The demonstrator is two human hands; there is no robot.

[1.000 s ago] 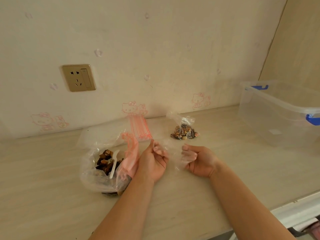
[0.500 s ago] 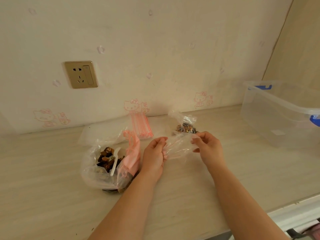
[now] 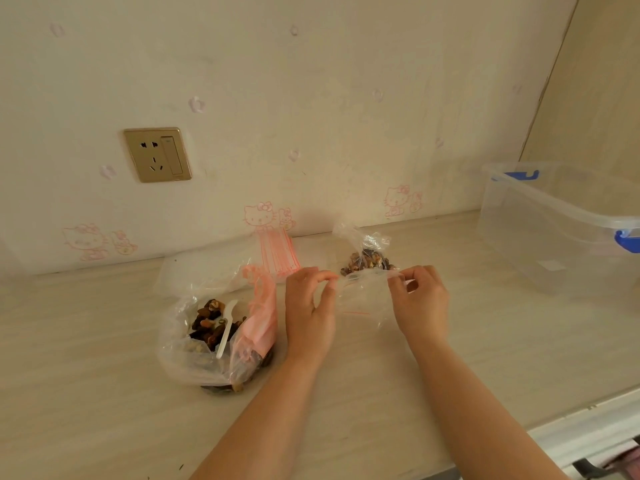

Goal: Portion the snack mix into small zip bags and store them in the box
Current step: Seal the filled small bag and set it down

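Pale wood-grain bench (image 3: pixel 104 393): left hand (image 3: pixel 308 317) and right hand (image 3: pixel 420 303) fingers pinch an empty clear small zip bag (image 3: pixel 363 299) between them, near the middle.

A gold wall socket (image 3: pixel 157 154) sits above pink cartoon-cat stickers (image 3: pixel 268 215).

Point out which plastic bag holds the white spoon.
The large clear plastic bag at the left, with the pink bag beside it; the white plastic spoon stands in its dark snack mix.
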